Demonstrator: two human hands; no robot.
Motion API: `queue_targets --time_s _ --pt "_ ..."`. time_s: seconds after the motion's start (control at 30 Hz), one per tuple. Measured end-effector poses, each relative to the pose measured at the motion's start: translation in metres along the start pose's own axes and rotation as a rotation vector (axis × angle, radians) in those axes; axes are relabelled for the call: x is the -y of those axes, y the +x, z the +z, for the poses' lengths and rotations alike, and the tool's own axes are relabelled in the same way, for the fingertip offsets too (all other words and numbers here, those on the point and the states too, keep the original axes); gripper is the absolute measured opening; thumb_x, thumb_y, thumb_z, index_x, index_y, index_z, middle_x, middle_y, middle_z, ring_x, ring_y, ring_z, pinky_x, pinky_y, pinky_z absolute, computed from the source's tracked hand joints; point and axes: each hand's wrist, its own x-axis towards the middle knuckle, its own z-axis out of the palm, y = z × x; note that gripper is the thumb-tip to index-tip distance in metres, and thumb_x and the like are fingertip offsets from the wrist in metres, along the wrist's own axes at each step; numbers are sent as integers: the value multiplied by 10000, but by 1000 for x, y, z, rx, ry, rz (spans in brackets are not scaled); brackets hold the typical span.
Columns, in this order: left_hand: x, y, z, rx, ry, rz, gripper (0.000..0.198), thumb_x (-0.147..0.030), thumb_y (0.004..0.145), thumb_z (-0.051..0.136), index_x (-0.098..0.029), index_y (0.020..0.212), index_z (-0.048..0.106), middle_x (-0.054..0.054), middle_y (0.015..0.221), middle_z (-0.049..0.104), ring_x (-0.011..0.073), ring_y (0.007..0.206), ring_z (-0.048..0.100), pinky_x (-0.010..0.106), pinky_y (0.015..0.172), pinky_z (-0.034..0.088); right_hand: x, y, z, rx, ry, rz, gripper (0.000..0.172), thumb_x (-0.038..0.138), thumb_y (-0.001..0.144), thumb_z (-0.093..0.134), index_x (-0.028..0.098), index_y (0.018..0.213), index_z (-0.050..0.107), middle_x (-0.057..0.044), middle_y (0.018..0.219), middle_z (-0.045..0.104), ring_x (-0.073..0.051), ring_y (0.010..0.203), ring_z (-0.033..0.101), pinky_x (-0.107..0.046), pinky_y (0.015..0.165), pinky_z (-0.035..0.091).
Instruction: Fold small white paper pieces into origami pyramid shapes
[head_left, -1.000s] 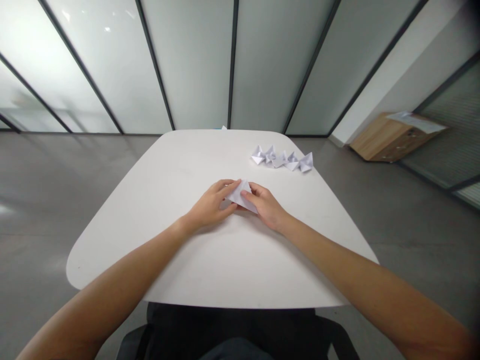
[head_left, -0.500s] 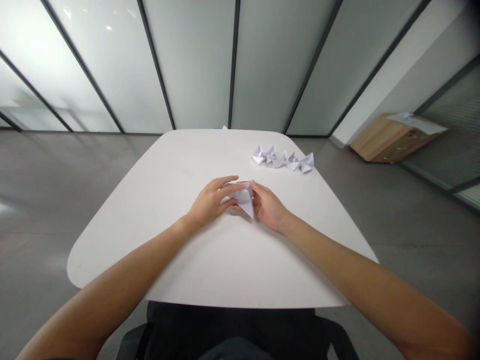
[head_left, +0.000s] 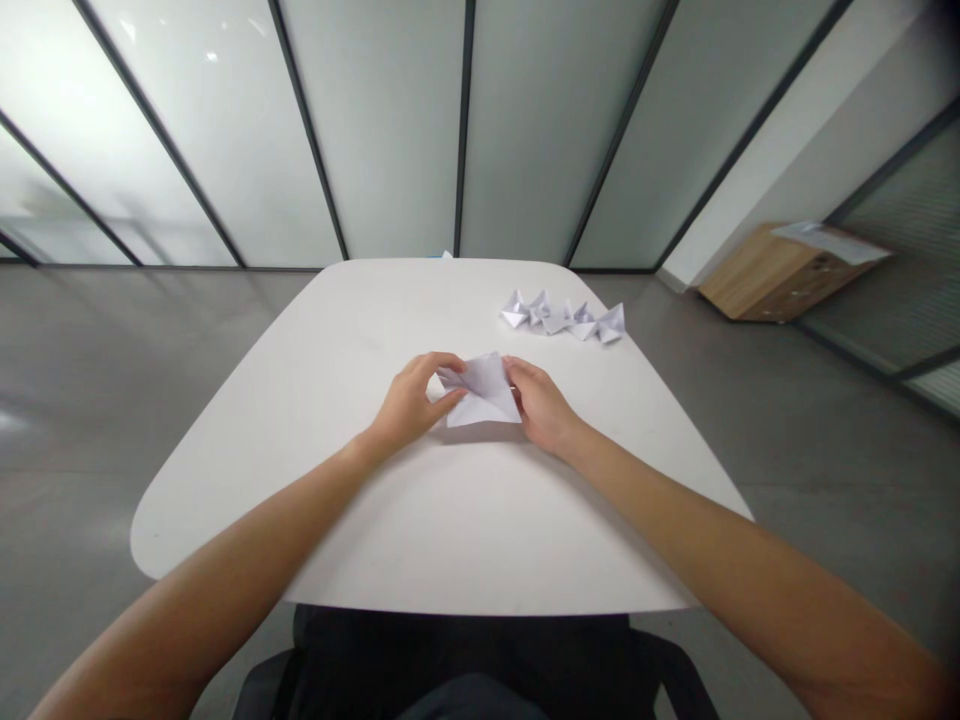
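Observation:
A folded white paper piece (head_left: pixel 482 391) is held just above the middle of the white table (head_left: pixel 337 400). My left hand (head_left: pixel 411 403) pinches its left corner with curled fingers. My right hand (head_left: pixel 541 405) grips its right edge, fingers closed on the fold. The paper now shows a wide, roughly square face with diagonal creases. Both forearms stretch from the near edge toward the centre.
A row of several finished folded paper shapes (head_left: pixel 564 318) lies at the table's far right. A small paper tip (head_left: pixel 447 256) peeks over the far edge. A wooden box (head_left: pixel 780 272) stands on the grey floor to the right. Glass partition walls run behind.
The paper has been opened out from a narrow pointed fold into a broader flat shape. Both hands moved slightly apart, each keeping hold of a side.

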Motion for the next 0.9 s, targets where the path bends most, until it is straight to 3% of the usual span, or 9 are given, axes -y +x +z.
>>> queue_targets --time_s 0.1,0.23,0.37,0.53,0.67,0.77,0.83,0.9 --pt "1 -1 1 -6 53 -10 562 -303 878 751 -200 1395 556 133 1283 632 230 1142 635 400 1020 500 0 -1 1 -49 -56 -28 332 470 786 771 221 985 676 -14 846 726 -234 799 679 -324 676 509" --pt "1 -2 0 55 175 -17 321 -303 881 754 -265 1195 698 82 1196 671 247 1149 611 438 1048 434 1 -1 1 -102 -121 12 415 323 720 746 250 1113 634 19 782 693 -204 682 635 -305 609 475" --pt "2 -2 -3 21 207 63 87 -286 917 711 -274 991 756 62 1181 712 255 1194 594 455 1066 405 4 0 -1 -86 -93 5 419 322 712 735 262 1107 608 38 775 675 -176 631 594 -287 588 449" --pt "0 -1 -7 55 121 125 127 -236 962 626 -240 1047 720 69 1085 768 258 1265 618 450 1069 450 1 4 -11 -9 -261 -102 270 442 804 714 239 974 665 19 763 648 -164 638 560 -270 574 401" --pt "-3 -2 -8 49 129 106 172 -237 988 566 -233 1069 717 68 1089 763 224 1100 682 414 1024 492 -2 3 -16 8 -516 -226 333 453 887 661 263 1160 672 21 803 637 -158 638 540 -273 591 409" --pt "-4 -3 -7 85 101 36 221 -271 1004 551 -236 1157 707 52 1069 762 174 925 695 327 908 534 2 1 -16 -60 -611 -352 306 417 890 688 271 1157 655 -4 926 662 -185 769 606 -288 667 467" --pt "-5 -3 -7 82 86 -28 275 -293 1005 554 -238 1241 684 56 1124 754 163 921 699 286 860 541 7 -1 -15 -75 -640 -437 230 439 905 687 254 1041 691 -40 1029 677 -224 941 629 -309 750 498" --pt "-6 -3 -7 59 85 -78 335 -312 997 567 -247 1316 646 56 1185 740 165 952 702 274 864 542 12 -3 -14 -25 -630 -448 268 495 937 652 240 971 727 -53 1035 691 -240 985 622 -322 799 504"
